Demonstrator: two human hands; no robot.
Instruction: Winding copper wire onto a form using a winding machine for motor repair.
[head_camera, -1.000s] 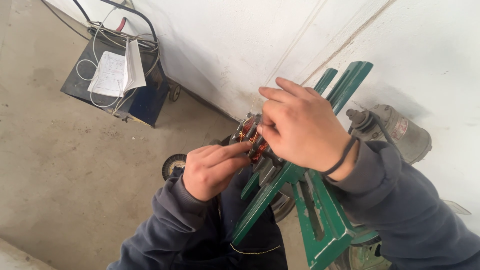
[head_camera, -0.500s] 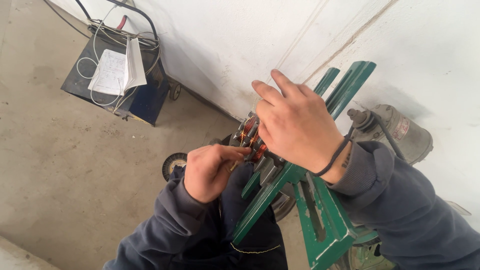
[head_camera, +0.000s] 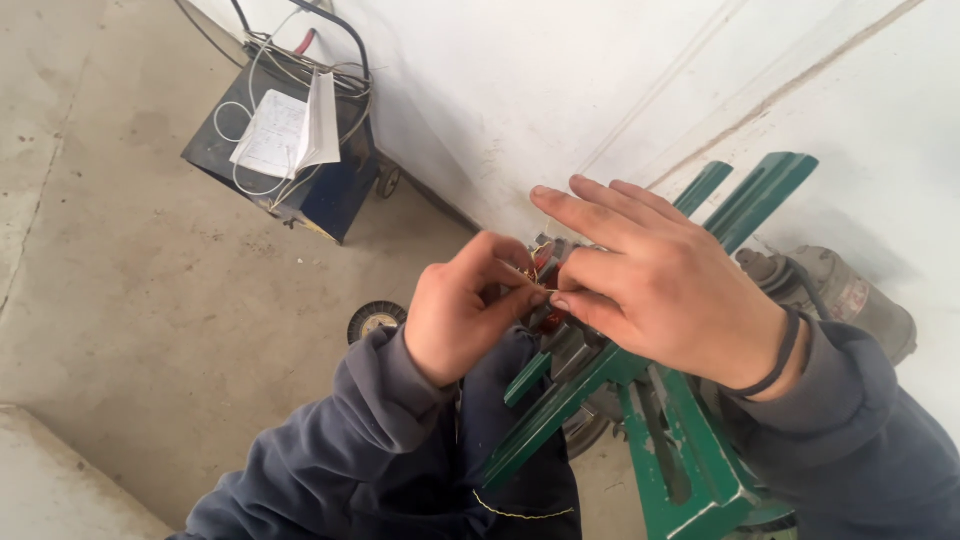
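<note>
A fine copper wire (head_camera: 540, 290) is now pinched between thumb and forefinger of the left hand (head_camera: 462, 318), which has been lifted closer to the right hand (head_camera: 662, 290). The right fingers have spread, two nipping the same strand just beside. Behind them, one wound coil (head_camera: 548, 262) is seated on one green stand (head_camera: 640, 420). Two hands, one wire.

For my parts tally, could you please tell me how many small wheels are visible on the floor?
2: one caster wheel under the blue box, one black wheel behind the left hand. More may be hidden.
</note>
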